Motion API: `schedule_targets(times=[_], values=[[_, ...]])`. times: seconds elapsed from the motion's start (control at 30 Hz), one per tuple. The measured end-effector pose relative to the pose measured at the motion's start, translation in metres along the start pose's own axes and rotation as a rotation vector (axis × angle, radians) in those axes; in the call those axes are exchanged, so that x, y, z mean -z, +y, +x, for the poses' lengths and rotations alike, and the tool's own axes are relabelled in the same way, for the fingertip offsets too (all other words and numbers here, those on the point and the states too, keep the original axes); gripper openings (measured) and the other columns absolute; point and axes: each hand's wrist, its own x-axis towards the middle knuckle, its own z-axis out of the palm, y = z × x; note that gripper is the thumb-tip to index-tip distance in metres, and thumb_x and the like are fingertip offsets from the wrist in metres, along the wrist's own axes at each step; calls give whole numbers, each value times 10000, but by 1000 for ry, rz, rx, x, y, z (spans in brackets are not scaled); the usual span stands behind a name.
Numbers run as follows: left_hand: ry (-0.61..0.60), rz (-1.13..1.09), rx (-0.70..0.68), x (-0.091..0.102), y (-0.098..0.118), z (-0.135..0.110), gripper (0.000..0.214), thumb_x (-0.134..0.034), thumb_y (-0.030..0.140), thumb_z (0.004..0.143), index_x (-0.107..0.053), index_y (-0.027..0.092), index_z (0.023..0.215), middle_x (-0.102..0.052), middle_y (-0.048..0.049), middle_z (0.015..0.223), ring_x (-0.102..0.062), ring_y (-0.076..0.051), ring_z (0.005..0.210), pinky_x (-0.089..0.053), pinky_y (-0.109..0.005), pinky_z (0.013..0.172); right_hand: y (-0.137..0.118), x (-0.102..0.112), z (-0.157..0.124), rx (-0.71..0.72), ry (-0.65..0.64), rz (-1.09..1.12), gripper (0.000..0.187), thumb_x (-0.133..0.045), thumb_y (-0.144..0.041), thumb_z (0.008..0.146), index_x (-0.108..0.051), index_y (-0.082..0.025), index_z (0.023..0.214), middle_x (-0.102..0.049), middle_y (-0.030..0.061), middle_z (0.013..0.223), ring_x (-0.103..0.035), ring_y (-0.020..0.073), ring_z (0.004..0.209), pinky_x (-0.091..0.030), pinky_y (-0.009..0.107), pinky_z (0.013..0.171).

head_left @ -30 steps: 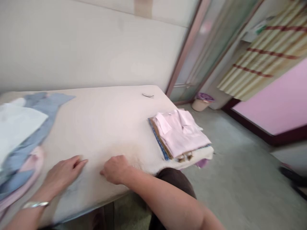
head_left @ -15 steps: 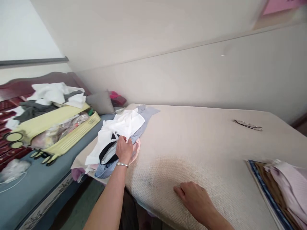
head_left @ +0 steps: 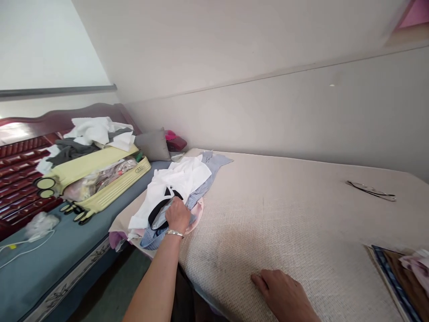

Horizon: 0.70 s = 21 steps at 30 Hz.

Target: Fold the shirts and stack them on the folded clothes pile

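My left hand (head_left: 177, 216) reaches out to a heap of clothes (head_left: 174, 192) at the left end of a cream padded table (head_left: 284, 214). Its fingers are closed on the cloth at the heap's near side, by a white garment (head_left: 177, 179) with a black collar. Under that garment lie a pale blue shirt (head_left: 208, 172) and something pink. A silver bangle sits on that wrist. My right hand (head_left: 283, 295) rests flat on the table near its front edge, fingers together, holding nothing.
A pair of glasses (head_left: 370, 190) lies on the far right of the table. A stack of folded clothes (head_left: 398, 277) sits at the right edge. Left of the table, a blue bed holds an open yellow suitcase (head_left: 100, 181), clothes, a grey pillow (head_left: 152, 145).
The view swung left from the folded stack to the heap. My left hand went from the table surface to the heap and closed on the cloth. My right hand stayed on the table.
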Motion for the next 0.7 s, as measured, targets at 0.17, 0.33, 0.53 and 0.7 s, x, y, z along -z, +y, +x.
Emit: schedule_targets(times=[0.17, 0.33, 0.53, 0.7], values=[[95, -208, -34, -1, 16, -5, 268, -373, 237, 984, -502, 85, 1163, -693, -201, 881, -695, -329, 843, -452, -377, 701, 0, 1, 0, 10, 1, -13, 415, -429, -373, 1034, -712, -215, 776, -748, 82, 876, -701, 300, 864, -404, 369, 713], [24, -541, -230, -5, 38, -24, 212, -358, 309, 1022, -520, 178, 1058, -661, -94, 873, -650, -230, 815, -450, -330, 740, -3, 3, -2, 5, -16, -24, 440, -393, -372, 1046, -713, -200, 796, -748, 92, 886, -699, 286, 859, -412, 374, 723], [-833, -1243, -534, -3, 61, -76, 335, -556, 530, 956, -564, 203, 1027, -627, -10, 888, -616, -144, 831, -492, -271, 776, -4, 5, -2, -28, 3, -24, 450, -408, -426, 1036, -721, -195, 810, -754, 115, 901, -712, 317, 901, -418, 379, 724], [-981, -1120, -565, -11, 61, -72, 284, -616, 467, 924, -620, 191, 993, -717, -85, 1002, -709, -210, 931, -521, -336, 840, -1, 11, -1, -108, 20, 51, 388, -522, -512, 977, -712, -179, 917, -744, 133, 964, -700, 309, 915, -422, 365, 717]])
